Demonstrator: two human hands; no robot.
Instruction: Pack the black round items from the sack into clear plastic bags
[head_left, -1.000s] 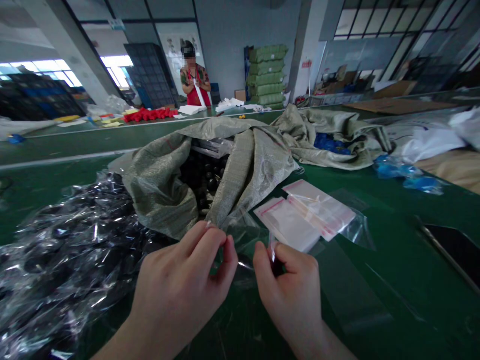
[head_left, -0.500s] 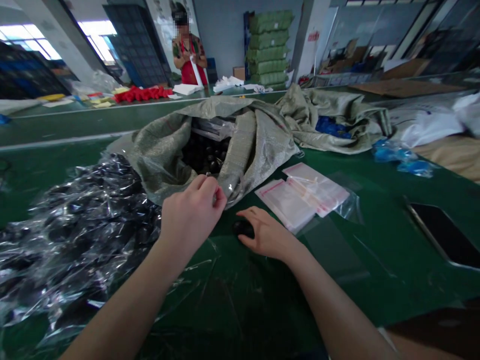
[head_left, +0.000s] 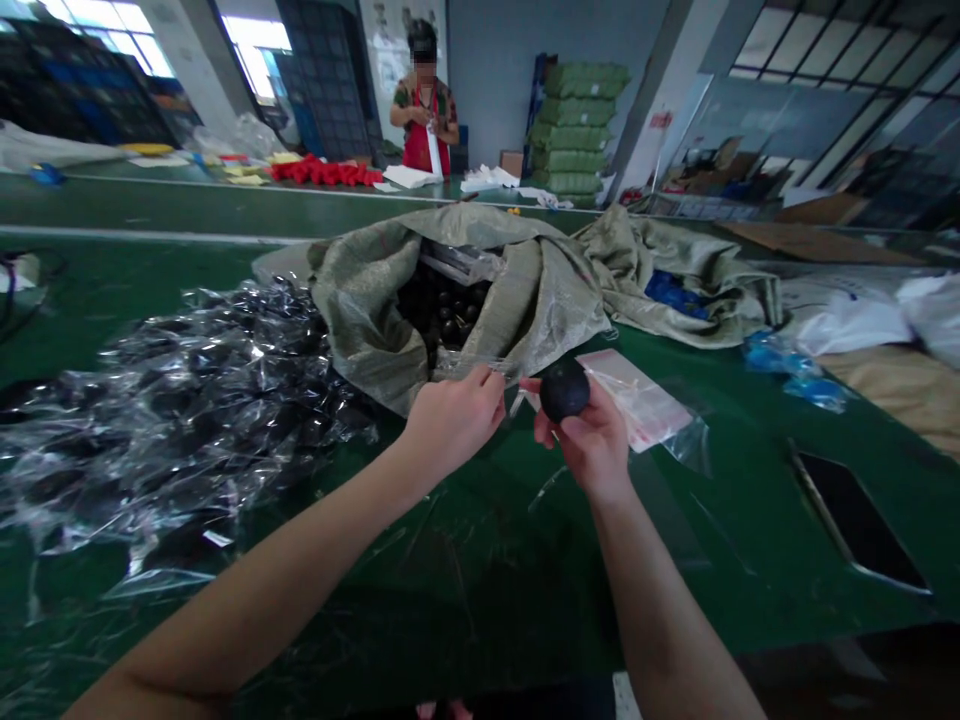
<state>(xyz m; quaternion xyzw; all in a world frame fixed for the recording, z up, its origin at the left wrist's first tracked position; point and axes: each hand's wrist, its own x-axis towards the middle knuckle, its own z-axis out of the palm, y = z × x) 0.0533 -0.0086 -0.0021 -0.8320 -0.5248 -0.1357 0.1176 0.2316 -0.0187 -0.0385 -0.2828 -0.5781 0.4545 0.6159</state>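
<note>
My right hand (head_left: 600, 435) grips a round black ball (head_left: 565, 391), raised off the table with the fingers wrapped round its far side. To its left, my left hand (head_left: 457, 420) is closed in a pinch on a clear plastic bag (head_left: 480, 364), mostly hidden by the knuckles. Just beyond both hands lies an open woven sack (head_left: 367, 320) with many small black balls (head_left: 454, 315) inside. A heap of black items in clear wrapping (head_left: 217, 400) spreads over the left of the table. Flat clear bags (head_left: 637, 395) with a pinkish strip lie behind my right hand.
A phone (head_left: 859, 515) lies on the green table (head_left: 525, 590) at right. Behind it are blue wrapped pieces (head_left: 814, 385) and a second sack (head_left: 697, 235). Across the far table, a person in a red apron (head_left: 426, 150) handles a white strip near red items (head_left: 322, 172).
My right hand has lifted the black ball from the table and turned it up towards me. My left hand has moved right, nearer to it. The view has shifted slightly.
</note>
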